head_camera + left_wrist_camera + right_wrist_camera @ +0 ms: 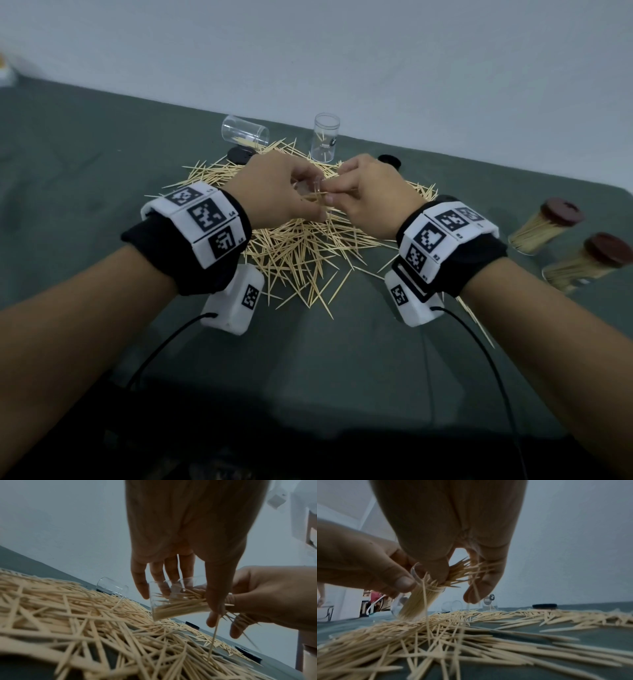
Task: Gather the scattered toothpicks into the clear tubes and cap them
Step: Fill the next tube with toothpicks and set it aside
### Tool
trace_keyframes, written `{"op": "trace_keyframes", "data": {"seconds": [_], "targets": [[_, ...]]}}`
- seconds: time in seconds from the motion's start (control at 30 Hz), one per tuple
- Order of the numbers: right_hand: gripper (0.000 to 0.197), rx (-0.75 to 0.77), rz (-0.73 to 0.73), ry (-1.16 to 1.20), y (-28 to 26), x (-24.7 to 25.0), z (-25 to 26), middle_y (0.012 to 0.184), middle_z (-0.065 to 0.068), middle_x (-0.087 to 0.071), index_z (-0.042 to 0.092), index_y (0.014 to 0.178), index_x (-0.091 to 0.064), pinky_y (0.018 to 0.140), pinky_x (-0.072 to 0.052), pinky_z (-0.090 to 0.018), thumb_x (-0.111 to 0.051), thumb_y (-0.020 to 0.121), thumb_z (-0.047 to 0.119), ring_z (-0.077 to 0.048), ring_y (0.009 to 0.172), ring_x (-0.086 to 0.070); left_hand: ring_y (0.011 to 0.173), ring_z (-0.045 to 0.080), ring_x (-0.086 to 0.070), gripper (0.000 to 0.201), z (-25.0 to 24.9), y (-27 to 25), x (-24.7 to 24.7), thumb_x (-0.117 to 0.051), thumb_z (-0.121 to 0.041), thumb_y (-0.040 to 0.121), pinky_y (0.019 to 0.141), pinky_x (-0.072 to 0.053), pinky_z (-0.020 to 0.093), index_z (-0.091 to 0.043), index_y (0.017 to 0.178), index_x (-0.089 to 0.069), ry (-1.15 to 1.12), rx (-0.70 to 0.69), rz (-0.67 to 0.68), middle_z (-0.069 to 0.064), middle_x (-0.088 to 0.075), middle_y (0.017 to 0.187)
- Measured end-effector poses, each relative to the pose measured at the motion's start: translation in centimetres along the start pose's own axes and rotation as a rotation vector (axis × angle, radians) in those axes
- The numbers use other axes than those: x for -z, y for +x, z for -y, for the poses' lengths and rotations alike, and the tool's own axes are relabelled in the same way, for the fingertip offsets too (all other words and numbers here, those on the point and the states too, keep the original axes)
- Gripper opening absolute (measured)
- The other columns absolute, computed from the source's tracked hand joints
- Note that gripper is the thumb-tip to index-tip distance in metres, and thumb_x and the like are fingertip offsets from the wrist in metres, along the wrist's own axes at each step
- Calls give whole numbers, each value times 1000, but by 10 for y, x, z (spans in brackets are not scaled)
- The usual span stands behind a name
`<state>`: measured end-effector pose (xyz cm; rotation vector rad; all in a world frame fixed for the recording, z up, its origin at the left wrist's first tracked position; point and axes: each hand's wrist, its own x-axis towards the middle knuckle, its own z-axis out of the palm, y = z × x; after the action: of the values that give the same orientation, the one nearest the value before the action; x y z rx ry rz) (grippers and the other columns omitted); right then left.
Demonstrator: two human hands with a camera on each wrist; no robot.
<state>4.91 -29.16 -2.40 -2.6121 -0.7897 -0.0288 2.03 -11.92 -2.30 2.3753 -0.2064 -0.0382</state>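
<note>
My left hand (305,202) grips a clear tube (171,601), tilted above the toothpick pile (301,253) and partly filled with toothpicks. My right hand (337,192) pinches a bundle of toothpicks (462,572) whose ends sit in the tube's mouth (416,574). In the left wrist view the left hand's thumb (217,595) crosses the front of the tube, with the fingers behind it. One toothpick (213,639) hangs from the mouth down to the pile. In the right wrist view my right hand (457,586) holds the bundle fanned out between thumb and fingers.
A clear tube (245,133) lies on its side behind the pile and another tube (325,142) stands upright beside it. Two black caps (241,154) (388,160) rest on the dark green cloth (102,154). Two filled, capped tubes (544,222) (589,263) lie at the right.
</note>
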Motion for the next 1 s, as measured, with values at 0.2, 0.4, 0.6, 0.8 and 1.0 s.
{"op": "trace_keyframes", "data": {"seconds": [0.2,0.4,0.6,0.8,1.0], "targets": [[26,-125,19,132,0,3,2,100,8,-72,38,116,-69,91,-53,-38,-66,91,29,-11,93,-67,97,12,-67,39,1,0,0,-83,-33,72,72,-44,12,-27,109,-70,-6,2,7,-9,-71,98],[25,-186,-71,219,1,2,0,104,6,-59,39,104,-64,87,-54,-37,-75,83,30,-12,102,-62,93,8,-68,43,6,3,2,-84,-37,71,72,-51,18,-29,110,-69,-38,27,-18,-12,-70,97],[43,-179,-102,204,2,0,-2,107,6,-63,33,123,-59,77,-58,-32,-75,84,27,-10,86,-67,90,7,-67,47,6,4,1,-83,-37,71,61,-47,15,-29,114,-67,-24,31,-17,-12,-68,96],[13,-148,-118,140,3,-1,0,87,13,-65,32,96,-73,78,-49,-22,-75,84,30,1,75,-58,88,13,-69,42,7,3,2,-84,-38,70,72,-60,31,-27,107,-69,-43,39,-8,-6,-71,97],[22,-99,-125,78,3,-2,-4,97,12,-65,33,108,-74,66,-33,-7,-72,87,26,2,76,-50,89,10,-67,38,1,1,1,-83,-36,72,60,-51,21,-29,107,-70,-45,8,24,-11,-70,95]]}}
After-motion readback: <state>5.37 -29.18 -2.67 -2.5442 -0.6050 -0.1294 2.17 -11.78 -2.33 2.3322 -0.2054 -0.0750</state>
